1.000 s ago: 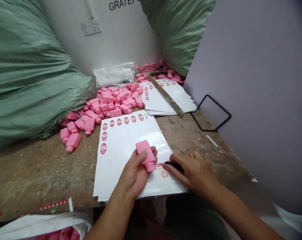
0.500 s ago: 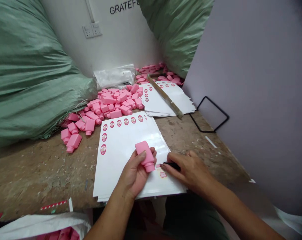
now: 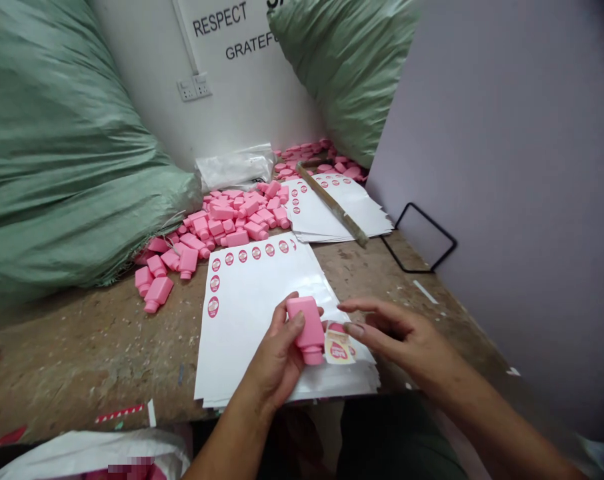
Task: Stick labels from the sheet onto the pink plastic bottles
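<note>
A plain pink bottle [image 3: 307, 327] lies tilted in my left hand [image 3: 277, 360], neck toward me, with my thumb on its front and the fingers behind it. Just to its right, a label [image 3: 340, 345] in cream and pink is at the thumb tip of my right hand [image 3: 397, 333]. The label looks lifted and slightly curled. My right index finger is stretched out, apart from the thumb; the other fingers are partly hidden. Under both hands lies a stack of white label sheets [image 3: 247, 333], with round pink labels left along its top and left edges.
Many pink bottles [image 3: 232, 213] are heaped behind the sheets. A second sheet stack [image 3: 322, 223] lies under a wooden stick [image 3: 332, 203]. Large green sacks [image 3: 82, 153] stand left and back. A black wire frame [image 3: 417, 237] leans at the right panel [image 3: 507, 167]. A white bag [image 3: 82, 447] sits front left.
The label has come up from the sheet at my right thumb. The black tool that was in my right hand no longer shows. My left hand and bottle shifted slightly right; the view tilted up.
</note>
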`<move>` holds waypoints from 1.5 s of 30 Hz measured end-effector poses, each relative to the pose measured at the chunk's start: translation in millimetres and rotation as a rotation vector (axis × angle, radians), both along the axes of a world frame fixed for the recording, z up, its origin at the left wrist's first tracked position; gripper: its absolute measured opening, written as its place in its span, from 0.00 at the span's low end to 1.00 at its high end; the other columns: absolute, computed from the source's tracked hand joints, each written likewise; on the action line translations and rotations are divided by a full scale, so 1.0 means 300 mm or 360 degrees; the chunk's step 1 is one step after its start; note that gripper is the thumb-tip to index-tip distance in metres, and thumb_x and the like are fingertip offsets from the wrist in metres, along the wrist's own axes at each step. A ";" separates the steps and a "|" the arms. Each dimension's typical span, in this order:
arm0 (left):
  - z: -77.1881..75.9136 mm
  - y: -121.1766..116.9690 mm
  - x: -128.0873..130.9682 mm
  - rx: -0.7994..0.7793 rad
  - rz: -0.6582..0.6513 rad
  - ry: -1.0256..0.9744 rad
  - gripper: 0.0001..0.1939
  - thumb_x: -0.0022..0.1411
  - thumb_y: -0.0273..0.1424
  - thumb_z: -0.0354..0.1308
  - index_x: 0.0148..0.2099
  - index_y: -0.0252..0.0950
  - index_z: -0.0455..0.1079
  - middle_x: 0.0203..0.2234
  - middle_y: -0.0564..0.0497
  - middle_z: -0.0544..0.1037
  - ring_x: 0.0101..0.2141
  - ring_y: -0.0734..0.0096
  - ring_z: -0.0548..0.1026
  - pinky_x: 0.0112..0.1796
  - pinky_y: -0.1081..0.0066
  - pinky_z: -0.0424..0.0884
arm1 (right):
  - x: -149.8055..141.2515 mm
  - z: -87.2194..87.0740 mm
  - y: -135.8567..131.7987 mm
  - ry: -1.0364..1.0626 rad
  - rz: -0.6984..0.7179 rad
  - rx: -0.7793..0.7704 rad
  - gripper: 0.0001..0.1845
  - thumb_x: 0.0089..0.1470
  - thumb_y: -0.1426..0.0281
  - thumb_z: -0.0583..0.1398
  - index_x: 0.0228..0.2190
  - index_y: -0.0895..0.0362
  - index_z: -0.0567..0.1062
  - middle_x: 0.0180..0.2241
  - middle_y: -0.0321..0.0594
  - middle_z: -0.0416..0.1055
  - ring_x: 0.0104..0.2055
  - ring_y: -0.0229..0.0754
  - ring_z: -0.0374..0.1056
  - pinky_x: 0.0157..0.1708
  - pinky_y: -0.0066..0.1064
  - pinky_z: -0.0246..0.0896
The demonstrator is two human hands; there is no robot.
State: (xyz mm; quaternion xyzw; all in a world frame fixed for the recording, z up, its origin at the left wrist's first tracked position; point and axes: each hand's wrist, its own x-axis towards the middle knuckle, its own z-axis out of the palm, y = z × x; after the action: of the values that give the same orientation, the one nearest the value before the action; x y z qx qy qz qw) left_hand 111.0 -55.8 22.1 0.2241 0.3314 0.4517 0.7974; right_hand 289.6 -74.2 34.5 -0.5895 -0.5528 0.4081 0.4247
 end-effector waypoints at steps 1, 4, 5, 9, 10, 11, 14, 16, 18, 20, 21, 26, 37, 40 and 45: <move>0.009 -0.005 0.002 0.0019 -0.0014 0.0003 0.22 0.63 0.34 0.56 0.57 0.38 0.58 0.42 0.45 0.76 0.42 0.64 0.76 0.43 0.65 0.71 | -0.005 0.004 0.000 -0.0038 0.0016 0.0015 0.22 0.46 0.53 0.63 0.39 0.54 0.79 0.17 0.29 0.56 0.21 0.36 0.55 0.20 0.27 0.50; 0.029 -0.021 0.008 -0.0002 -0.0026 0.0006 0.21 0.65 0.39 0.51 0.58 0.37 0.59 0.42 0.44 0.76 0.42 0.64 0.75 0.43 0.64 0.71 | -0.014 0.002 -0.002 -0.0140 0.0084 0.0035 0.23 0.49 0.54 0.62 0.44 0.52 0.79 0.19 0.30 0.59 0.22 0.36 0.57 0.21 0.28 0.53; 0.032 -0.027 0.010 -0.0027 -0.0031 0.0003 0.21 0.66 0.40 0.50 0.58 0.37 0.59 0.42 0.44 0.75 0.42 0.64 0.75 0.42 0.64 0.71 | -0.015 0.000 -0.002 -0.0170 0.0101 0.0039 0.23 0.49 0.54 0.61 0.44 0.52 0.79 0.19 0.31 0.60 0.22 0.36 0.58 0.21 0.28 0.53; 0.030 -0.047 0.011 -0.0083 -0.0045 0.0012 0.21 0.66 0.43 0.48 0.56 0.37 0.62 0.44 0.44 0.74 0.41 0.63 0.75 0.39 0.64 0.73 | -0.015 -0.007 0.003 -0.0299 0.0141 0.0061 0.24 0.50 0.53 0.61 0.45 0.51 0.79 0.20 0.32 0.65 0.23 0.37 0.60 0.22 0.29 0.55; 0.027 -0.051 0.011 -0.0082 -0.0041 0.0023 0.21 0.66 0.43 0.48 0.55 0.38 0.63 0.44 0.44 0.73 0.40 0.63 0.75 0.39 0.65 0.73 | -0.015 -0.007 0.005 -0.0326 0.0147 0.0060 0.24 0.50 0.53 0.60 0.44 0.51 0.79 0.21 0.33 0.66 0.23 0.37 0.61 0.22 0.29 0.56; 0.025 -0.054 0.010 -0.0078 -0.0037 0.0036 0.21 0.65 0.43 0.49 0.55 0.38 0.63 0.44 0.44 0.73 0.40 0.63 0.75 0.38 0.65 0.73 | -0.015 -0.007 0.008 -0.0345 0.0157 0.0054 0.24 0.50 0.52 0.60 0.44 0.51 0.80 0.21 0.34 0.67 0.23 0.38 0.62 0.23 0.29 0.57; 0.020 -0.060 0.008 -0.0056 -0.0030 0.0071 0.22 0.65 0.44 0.49 0.56 0.38 0.64 0.46 0.44 0.71 0.40 0.64 0.74 0.37 0.66 0.73 | -0.019 -0.007 0.016 -0.0357 0.0191 0.0025 0.24 0.50 0.52 0.59 0.43 0.51 0.80 0.22 0.35 0.70 0.25 0.40 0.64 0.24 0.31 0.58; 0.017 -0.062 0.008 -0.0041 -0.0033 0.0090 0.22 0.65 0.44 0.49 0.56 0.38 0.64 0.48 0.43 0.71 0.41 0.64 0.73 0.36 0.68 0.73 | -0.023 -0.006 0.022 -0.0367 0.0183 0.0022 0.23 0.50 0.53 0.59 0.42 0.51 0.80 0.21 0.35 0.69 0.24 0.40 0.64 0.24 0.31 0.58; 0.015 -0.061 0.009 -0.0032 -0.0029 0.0100 0.23 0.65 0.44 0.48 0.57 0.38 0.63 0.48 0.43 0.71 0.40 0.65 0.73 0.35 0.69 0.72 | -0.027 -0.006 0.026 -0.0371 0.0168 0.0028 0.22 0.49 0.53 0.59 0.41 0.52 0.81 0.21 0.35 0.69 0.24 0.40 0.64 0.23 0.31 0.58; 0.014 -0.060 0.009 -0.0026 -0.0018 0.0100 0.23 0.65 0.44 0.49 0.57 0.38 0.63 0.48 0.43 0.71 0.40 0.65 0.73 0.34 0.70 0.72 | -0.030 -0.006 0.029 -0.0364 0.0156 0.0022 0.23 0.49 0.53 0.59 0.41 0.53 0.81 0.21 0.35 0.70 0.24 0.41 0.66 0.23 0.31 0.59; 0.013 -0.060 0.009 -0.0024 -0.0012 0.0101 0.23 0.64 0.45 0.50 0.56 0.38 0.64 0.48 0.43 0.71 0.39 0.66 0.73 0.33 0.70 0.72 | -0.031 -0.007 0.030 -0.0361 0.0151 0.0012 0.23 0.48 0.53 0.59 0.41 0.53 0.81 0.21 0.36 0.71 0.24 0.41 0.66 0.24 0.32 0.60; 0.011 -0.067 0.007 0.0028 -0.0091 0.0173 0.24 0.61 0.40 0.57 0.58 0.40 0.62 0.48 0.45 0.71 0.39 0.69 0.72 0.35 0.71 0.70 | -0.039 -0.004 0.027 -0.0405 0.0128 0.0034 0.22 0.48 0.54 0.59 0.40 0.53 0.81 0.22 0.36 0.73 0.24 0.42 0.68 0.25 0.32 0.62; 0.021 -0.098 -0.005 0.0052 -0.0241 0.0216 0.26 0.52 0.25 0.62 0.54 0.37 0.63 0.42 0.45 0.73 0.37 0.69 0.73 0.33 0.73 0.69 | -0.024 -0.030 0.010 -0.0722 -0.0169 0.0531 0.19 0.54 0.56 0.57 0.43 0.51 0.80 0.34 0.41 0.79 0.32 0.48 0.74 0.31 0.37 0.66; 0.022 -0.103 0.008 0.0087 -0.0271 0.0262 0.27 0.49 0.22 0.63 0.52 0.39 0.64 0.36 0.50 0.73 0.33 0.74 0.72 0.33 0.74 0.69 | -0.080 -0.024 0.004 -0.0633 -0.0010 0.0498 0.21 0.48 0.57 0.62 0.45 0.49 0.78 0.31 0.38 0.78 0.30 0.45 0.72 0.31 0.35 0.66; 0.052 -0.151 -0.079 0.0042 -0.0379 0.0504 0.36 0.43 0.25 0.67 0.55 0.42 0.62 0.42 0.45 0.75 0.38 0.63 0.76 0.32 0.71 0.70 | -0.098 -0.053 0.032 -0.0370 -0.0203 0.0372 0.19 0.49 0.57 0.62 0.40 0.53 0.79 0.29 0.39 0.76 0.30 0.44 0.70 0.30 0.34 0.65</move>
State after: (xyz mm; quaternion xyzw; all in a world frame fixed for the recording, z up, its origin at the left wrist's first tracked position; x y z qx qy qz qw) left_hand 87.2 -101.2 37.8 0.3405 0.4180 0.3176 0.7801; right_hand 260.2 -64.6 18.5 -0.6132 -0.6034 0.2422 0.4486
